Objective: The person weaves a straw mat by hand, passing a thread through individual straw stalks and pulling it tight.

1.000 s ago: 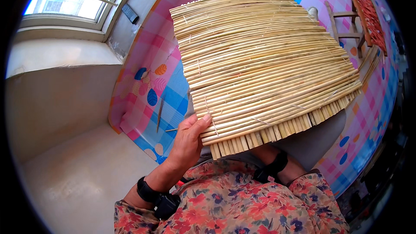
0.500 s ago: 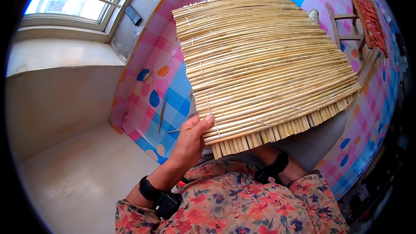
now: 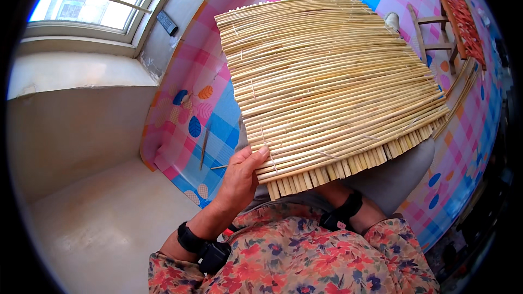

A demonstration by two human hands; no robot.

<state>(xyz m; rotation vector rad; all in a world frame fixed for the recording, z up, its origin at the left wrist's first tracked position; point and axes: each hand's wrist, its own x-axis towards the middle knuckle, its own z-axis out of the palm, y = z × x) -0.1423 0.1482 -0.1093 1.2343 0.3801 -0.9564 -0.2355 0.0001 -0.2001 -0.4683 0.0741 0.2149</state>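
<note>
We hold the big pale mat of woven straw sticks point(image 3: 332, 84) up over our lap. Our left hand point(image 3: 238, 178) pinches its seven o'clock corner. Sticks run nine to three. Our right hand hides underneath; its grip, we cannot tell.

Light: bright daylight is admitted through the window point(image 3: 92, 8), upper left.
Glare: panes are slightly overexposed.
Shadows: soft.
Edges: lines are bent; corners are blacked out.
Focus: sharp centrally.
</note>
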